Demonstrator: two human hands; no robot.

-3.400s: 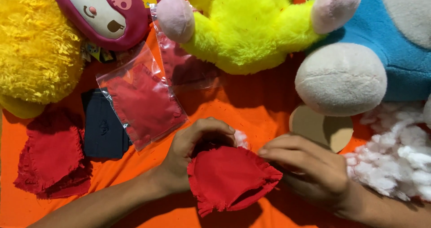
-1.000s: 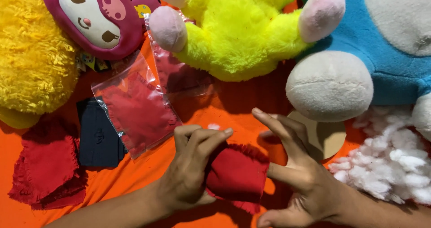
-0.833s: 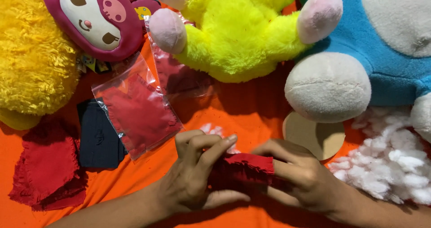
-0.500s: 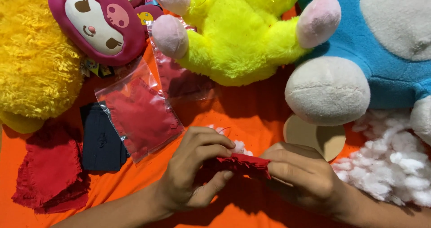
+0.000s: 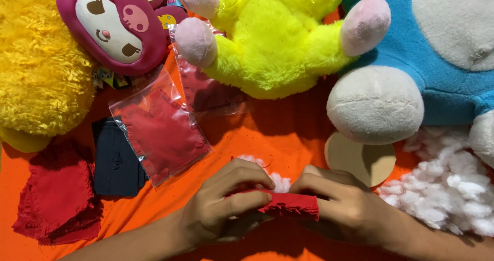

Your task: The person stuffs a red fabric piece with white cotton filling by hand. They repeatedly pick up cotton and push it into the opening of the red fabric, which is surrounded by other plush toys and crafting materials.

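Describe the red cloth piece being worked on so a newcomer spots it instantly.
Start at the big blue plush toy on the right and drop to the bottom centre of the orange cloth. There the left hand and right hand pinch a folded red fabric piece. Unlike the other red fabric, it is neither bagged nor lying flat.

Bare orange cloth [image 5: 288,132] between bag [image 5: 162,132] and disc [image 5: 360,160]

Two clear plastic bags lie on the orange cloth [image 5: 288,132] — both flat and rectangular. One bag [image 5: 162,132] sits just below the pink plush face [image 5: 113,27], with red fabric inside. The second bag [image 5: 206,86] lies right of it, part tucked under the yellow plush [image 5: 272,40] — its contents look reddish.
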